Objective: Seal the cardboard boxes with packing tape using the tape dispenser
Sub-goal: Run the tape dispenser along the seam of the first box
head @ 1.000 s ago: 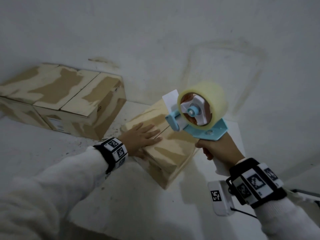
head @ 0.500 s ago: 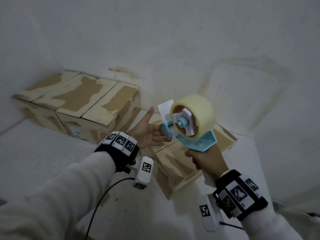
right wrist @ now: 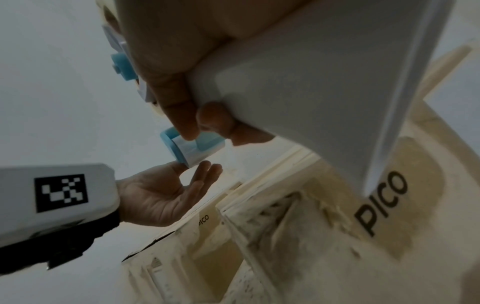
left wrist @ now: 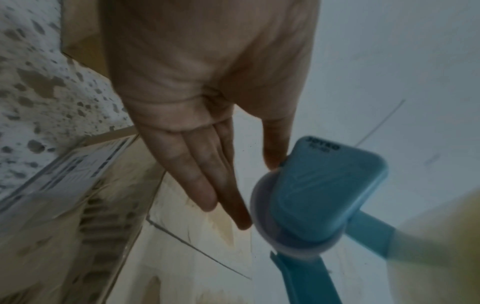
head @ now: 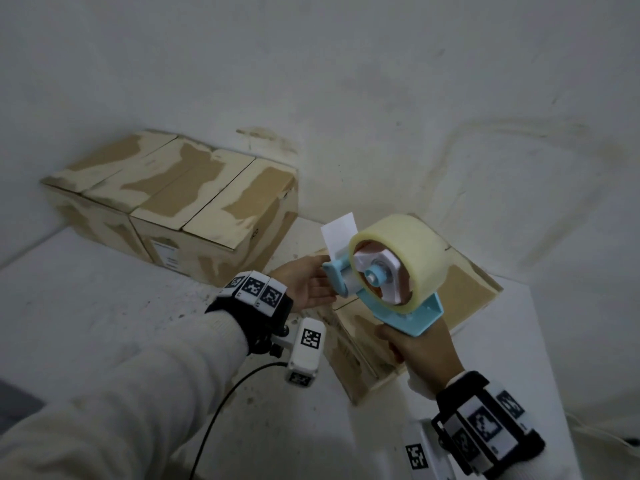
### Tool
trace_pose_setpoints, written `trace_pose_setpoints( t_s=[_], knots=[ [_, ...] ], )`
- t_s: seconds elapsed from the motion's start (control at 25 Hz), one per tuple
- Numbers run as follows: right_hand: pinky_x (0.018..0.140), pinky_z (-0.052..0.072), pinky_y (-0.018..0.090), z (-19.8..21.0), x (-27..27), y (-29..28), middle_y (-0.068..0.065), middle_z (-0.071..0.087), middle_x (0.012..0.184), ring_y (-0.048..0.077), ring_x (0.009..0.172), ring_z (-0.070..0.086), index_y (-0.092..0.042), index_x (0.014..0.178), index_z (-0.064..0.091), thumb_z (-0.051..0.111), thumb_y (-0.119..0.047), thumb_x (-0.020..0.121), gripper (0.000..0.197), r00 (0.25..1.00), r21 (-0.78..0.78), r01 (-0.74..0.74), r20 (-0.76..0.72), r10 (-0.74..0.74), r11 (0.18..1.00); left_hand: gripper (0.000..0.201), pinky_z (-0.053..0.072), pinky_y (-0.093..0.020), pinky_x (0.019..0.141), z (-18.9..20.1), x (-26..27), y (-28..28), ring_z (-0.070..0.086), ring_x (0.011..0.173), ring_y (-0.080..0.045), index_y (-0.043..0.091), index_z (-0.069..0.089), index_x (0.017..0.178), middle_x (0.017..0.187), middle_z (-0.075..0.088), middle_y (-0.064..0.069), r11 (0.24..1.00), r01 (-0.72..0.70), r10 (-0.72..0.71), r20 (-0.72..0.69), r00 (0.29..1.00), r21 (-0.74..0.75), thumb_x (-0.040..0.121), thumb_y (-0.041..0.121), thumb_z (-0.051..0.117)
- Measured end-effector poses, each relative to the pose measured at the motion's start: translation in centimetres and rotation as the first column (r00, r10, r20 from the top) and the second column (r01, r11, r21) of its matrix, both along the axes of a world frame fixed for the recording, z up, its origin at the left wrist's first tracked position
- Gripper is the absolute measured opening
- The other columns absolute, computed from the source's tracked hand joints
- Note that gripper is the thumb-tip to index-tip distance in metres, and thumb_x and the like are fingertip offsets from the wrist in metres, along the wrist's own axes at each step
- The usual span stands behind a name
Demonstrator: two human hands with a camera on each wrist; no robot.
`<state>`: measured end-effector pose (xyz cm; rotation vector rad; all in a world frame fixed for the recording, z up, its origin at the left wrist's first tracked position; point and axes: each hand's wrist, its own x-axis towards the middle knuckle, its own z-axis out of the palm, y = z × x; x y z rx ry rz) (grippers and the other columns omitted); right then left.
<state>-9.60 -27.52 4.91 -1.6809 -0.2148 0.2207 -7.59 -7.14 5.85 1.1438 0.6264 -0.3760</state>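
White tabletop (head: pixel 104 323) carries two cardboard boxes. Above the near box (head: pixel 464 289), the right hand (head: pixel 422 351) grips the tape dispenser (head: pixel 391 271) handle. Left hand (head: pixel 304 284), fingers straight, touches its blue front.

Blue tape dispenser (head: pixel 388 289) held above a cardboard box (head: pixel 464 289)
Pale tape roll (head: pixel 412 251) mounted upright; second box (head: pixel 194 202), flaps closed, sits by the wall.

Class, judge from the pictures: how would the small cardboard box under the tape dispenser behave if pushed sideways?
The small cardboard box looks low and flat-bottomed, so it would probably slide, not tip or roll. Its worn, peeled surface suggests soft card that may dent. No hand steadies it: the left hand is off it.
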Motion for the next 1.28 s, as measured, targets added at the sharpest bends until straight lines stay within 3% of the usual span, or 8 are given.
trace_pose_setpoints(
  t_s=[0.16, 0.28, 0.36, 0.56, 0.72, 0.92, 1.12, 1.28],
  knots=[
    [0.052, 0.037, 0.029, -0.8, -0.3, 0.7, -0.006, 0.058, 0.052, 0.009, 0.047, 0.049, -0.027, 0.059, 0.057, 0.069, -0.008, 0.055, 0.022, 1.000, -0.038, -0.013, -0.002, 0.013, 0.999, 0.018, 0.056, -0.026, 0.054, -0.8, 0.7, 0.9, 0.062, 0.062, -0.017, 0.006, 0.061, 0.087, 0.075, 0.064, -0.009, 0.988, -0.008, 0.011, -0.021, 1.000, 0.152, 0.092, 0.022, 0.054],
    [0.050, 0.037, 0.028, -1.1, -0.4, 1.0, -0.006, 0.056, 0.050, 0.011, 0.046, 0.048, -0.022, 0.058, 0.054, 0.069, -0.009, 0.055, 0.020, 1.000, -0.064, 0.014, -0.021, -0.015, 0.998, 0.012, 0.056, -0.025, 0.049, -0.5, 1.5, 1.2, 0.057, 0.039, -0.012, 0.003, 0.059, 0.081, 0.049, 0.060, -0.006, 0.959, -0.003, -0.014, 0.058, 0.998, 0.285, 0.090, 0.005, 0.053],
    [0.047, 0.037, 0.029, -0.8, -0.6, 0.9, -0.004, 0.055, 0.049, 0.015, 0.045, 0.046, -0.014, 0.063, 0.054, 0.068, -0.008, 0.056, 0.017, 0.999, -0.037, 0.021, -0.042, -0.022, 0.999, 0.017, 0.055, -0.024, 0.051, 0.2, 2.1, 2.0, 0.058, 0.043, -0.012, 0.006, 0.058, 0.073, 0.046, 0.060, -0.002, 0.927, -0.037, -0.015, 0.136, 0.991, 0.373, 0.089, 0.002, 0.054],
    [0.043, 0.037, 0.029, -1.1, -1.8, -0.6, -0.002, 0.055, 0.044, 0.016, 0.041, 0.045, -0.010, 0.059, 0.052, 0.066, -0.007, 0.053, 0.016, 0.994, -0.022, 0.066, -0.080, -0.068, 0.998, 0.011, 0.052, -0.018, 0.044, 0.0, 3.4, 8.8, 0.064, 0.041, -0.012, -0.003, 0.066, 0.076, 0.052, 0.067, -0.005, 0.829, -0.288, 0.161, 0.288, 0.944, 0.480, 0.085, 0.004, 0.065],
    [0.046, 0.038, 0.032, -3.1, -2.1, -0.5, 0.003, 0.056, 0.044, 0.018, 0.038, 0.044, -0.008, 0.057, 0.057, 0.071, -0.009, 0.054, 0.015, 0.987, -0.092, 0.090, -0.128, -0.101, 0.992, 0.016, 0.054, -0.023, 0.053, -1.9, 3.9, 9.6, 0.067, 0.048, -0.014, -0.006, 0.069, 0.085, 0.065, 0.071, -0.010, 0.819, -0.211, 0.087, 0.248, 0.965, 0.533, 0.083, 0.010, 0.069],
    [0.044, 0.041, 0.029, -3.9, -2.0, -1.0, 0.009, 0.059, 0.045, 0.016, 0.035, 0.049, -0.002, 0.059, 0.061, 0.075, 0.005, 0.069, 0.018, 0.994, -0.170, 0.095, -0.037, -0.103, 0.981, 0.012, 0.054, -0.030, 0.064, -3.6, 4.6, 9.4, 0.068, 0.054, -0.015, 0.006, 0.069, 0.073, 0.073, 0.072, -0.010, 0.826, -0.197, 0.077, 0.240, 0.968, 0.528, 0.073, 0.014, 0.078],
    [0.045, 0.044, 0.030, -4.9, -2.4, -1.4, 0.009, 0.060, 0.043, 0.015, 0.034, 0.051, -0.004, 0.061, 0.061, 0.076, 0.004, 0.068, 0.019, 0.990, -0.196, 0.136, -0.006, -0.140, 0.971, 0.013, 0.050, -0.020, 0.051, -4.4, 4.9, 8.8, 0.068, 0.055, -0.010, 0.005, 0.069, 0.082, 0.078, 0.073, -0.007, 0.827, -0.129, 0.021, 0.200, 0.980, 0.546, 0.077, 0.016, 0.075],
    [0.043, 0.046, 0.025, -5.4, -2.6, -1.6, 0.012, 0.066, 0.053, 0.014, 0.037, 0.056, 0.001, 0.069, 0.066, 0.080, 0.000, 0.065, 0.015, 0.992, -0.222, 0.130, 0.024, -0.128, 0.966, 0.023, 0.052, -0.023, 0.058, -5.2, 5.2, 8.4, 0.063, 0.047, -0.006, 0.000, 0.068, 0.088, 0.064, 0.068, -0.005, 0.847, -0.054, 0.006, 0.093, 0.996, 0.529, 0.081, 0.022, 0.072]
  ],
)
